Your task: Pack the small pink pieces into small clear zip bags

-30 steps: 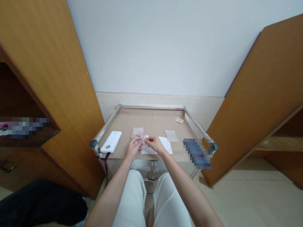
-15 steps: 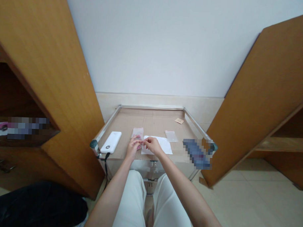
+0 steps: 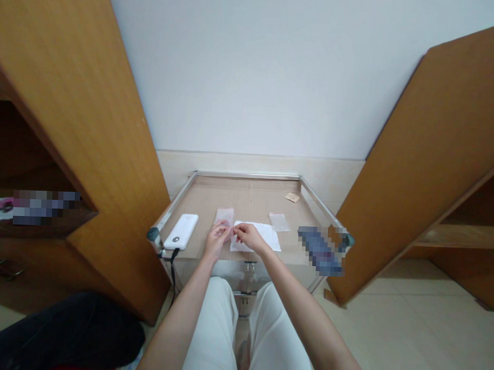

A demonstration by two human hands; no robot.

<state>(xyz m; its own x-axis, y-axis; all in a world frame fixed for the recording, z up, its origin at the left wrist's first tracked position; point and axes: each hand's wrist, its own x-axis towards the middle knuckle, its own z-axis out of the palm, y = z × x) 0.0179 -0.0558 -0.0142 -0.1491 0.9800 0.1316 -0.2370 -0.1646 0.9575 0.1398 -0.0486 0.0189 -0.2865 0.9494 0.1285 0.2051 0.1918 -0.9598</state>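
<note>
My left hand (image 3: 217,239) rests over the near end of a clear plastic sleeve (image 3: 225,214), its thumb and fingertips drawn together. Right beside it, my right hand (image 3: 249,237) pinches at the same spot, above the left edge of a white sheet (image 3: 269,238) that looks like paper or cloth. The fingertips of both hands meet or almost meet. Whatever small thing lies between them is too tiny to name. Some pinkish red shows around the fingertips.
On the wood-toned, metal-railed table (image 3: 210,192) lie a white power bank (image 3: 182,231) with a black cable, a small clear packet (image 3: 279,222), a tan card (image 3: 292,197) and a blurred-out dark object (image 3: 321,251). Wooden cabinets stand on both sides.
My hands stay at the same spot, with slight finger movement. Less of the pinkish red under the left fingers shows now. Objects on the table have not moved.
</note>
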